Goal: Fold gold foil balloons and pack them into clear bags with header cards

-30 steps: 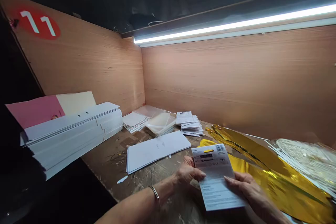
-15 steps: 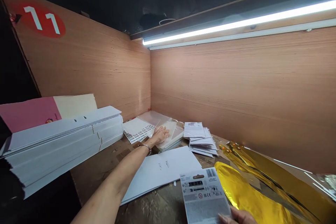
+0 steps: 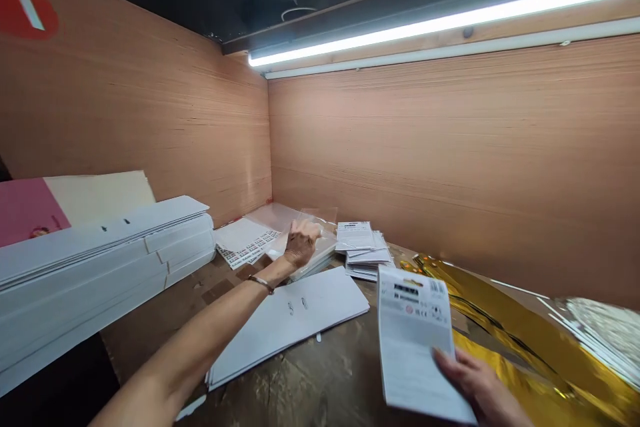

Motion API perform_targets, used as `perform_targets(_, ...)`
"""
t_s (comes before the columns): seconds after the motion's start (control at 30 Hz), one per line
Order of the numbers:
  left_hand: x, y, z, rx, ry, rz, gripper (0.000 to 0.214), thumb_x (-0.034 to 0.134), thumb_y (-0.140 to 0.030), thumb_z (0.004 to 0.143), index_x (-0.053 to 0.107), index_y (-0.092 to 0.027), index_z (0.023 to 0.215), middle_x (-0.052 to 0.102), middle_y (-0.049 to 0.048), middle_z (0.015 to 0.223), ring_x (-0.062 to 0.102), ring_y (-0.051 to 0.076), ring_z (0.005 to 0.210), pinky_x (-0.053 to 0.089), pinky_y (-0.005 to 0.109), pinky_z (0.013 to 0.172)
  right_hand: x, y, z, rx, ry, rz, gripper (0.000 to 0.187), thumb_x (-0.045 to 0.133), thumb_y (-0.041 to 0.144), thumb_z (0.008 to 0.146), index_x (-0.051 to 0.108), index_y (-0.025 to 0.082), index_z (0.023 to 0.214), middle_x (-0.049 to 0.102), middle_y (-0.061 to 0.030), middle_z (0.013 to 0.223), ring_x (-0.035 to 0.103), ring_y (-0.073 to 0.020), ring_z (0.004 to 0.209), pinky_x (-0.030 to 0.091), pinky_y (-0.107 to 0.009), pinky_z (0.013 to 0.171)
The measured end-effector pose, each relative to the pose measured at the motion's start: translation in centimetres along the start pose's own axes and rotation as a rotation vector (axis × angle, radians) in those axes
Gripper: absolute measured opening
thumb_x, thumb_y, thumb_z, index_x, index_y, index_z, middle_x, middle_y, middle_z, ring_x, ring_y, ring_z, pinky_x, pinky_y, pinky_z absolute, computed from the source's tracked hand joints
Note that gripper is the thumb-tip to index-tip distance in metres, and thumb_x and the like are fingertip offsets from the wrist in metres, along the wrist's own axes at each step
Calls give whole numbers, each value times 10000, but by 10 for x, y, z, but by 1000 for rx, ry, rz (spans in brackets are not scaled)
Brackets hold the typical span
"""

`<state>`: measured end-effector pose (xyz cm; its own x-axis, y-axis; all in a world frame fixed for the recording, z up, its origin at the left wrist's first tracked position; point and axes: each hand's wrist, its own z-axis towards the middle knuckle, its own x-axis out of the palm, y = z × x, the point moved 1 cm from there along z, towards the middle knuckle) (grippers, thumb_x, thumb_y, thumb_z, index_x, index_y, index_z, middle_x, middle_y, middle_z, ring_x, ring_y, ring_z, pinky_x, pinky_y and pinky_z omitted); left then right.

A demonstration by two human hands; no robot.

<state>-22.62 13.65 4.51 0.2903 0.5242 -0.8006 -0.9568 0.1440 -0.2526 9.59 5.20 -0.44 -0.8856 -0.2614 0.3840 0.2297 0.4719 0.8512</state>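
Note:
My left hand [image 3: 301,244] reaches far forward and pinches a clear plastic sleeve [image 3: 320,221], lifting its edge off the stack of clear sleeves [image 3: 316,257] near the back corner. My right hand [image 3: 477,387] holds a white printed card [image 3: 415,339] with a barcode upright at the lower right, fingers on its lower edge. Gold foil [image 3: 505,337] lies under and behind that hand.
A pile of white printed cards [image 3: 363,245] sits right of the sleeves. A sticker sheet [image 3: 243,243] lies left of them. Flat white cardboard [image 3: 290,320] lies mid-table. Stacked white cartons [image 3: 95,267] fill the left. Silver foil [image 3: 607,333] is at far right. Wooden walls enclose the bench.
My left hand left the card, reached to the sleeve stack, then closed and lifted a sleeve. The right hand raised the card and moved it right.

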Motion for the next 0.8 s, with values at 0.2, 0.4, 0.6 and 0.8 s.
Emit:
perform_targets(0.2, 2, -135, -97, 689, -123, 26, 260, 371, -111, 817, 573, -154, 975, 580, 125, 1051, 410, 281, 1118, 165, 573, 943, 0, 29, 8, -210, -83, 139, 223, 668, 214, 627, 614, 144, 832, 672, -51, 835, 616, -191, 741, 497, -317, 713)
perform_targets(0.4, -15, -179, -157, 567, -118, -347, 324, 539, -309, 762, 530, -193, 1064, 584, 102, 1074, 399, 283, 1142, 128, 552, 994, -26, 20, -17, -178, -121, 48, 180, 623, 206, 662, 617, 114, 816, 676, -83, 778, 620, -217, 732, 492, -370, 728)
perform_targets(0.6, -20, -163, -148, -392, 250, -1076, 611, 622, -417, 660, 411, -127, 1154, 486, 188, 1171, 500, 284, 1037, 442, 396, 790, -45, 32, -53, -161, -140, 28, 130, 593, 161, 677, 627, 122, 795, 677, -72, 791, 621, -181, 678, 503, -313, 666)
perform_targets(0.8, -5, -190, -166, -551, 713, -1533, 299, 598, -366, 685, 555, -75, 736, 627, 123, 680, 622, 236, 627, 480, 297, 483, -40, 39, -62, -184, -166, -31, 130, 643, 173, 616, 635, 112, 731, 672, -72, 707, 609, -177, 608, 494, -296, 587)
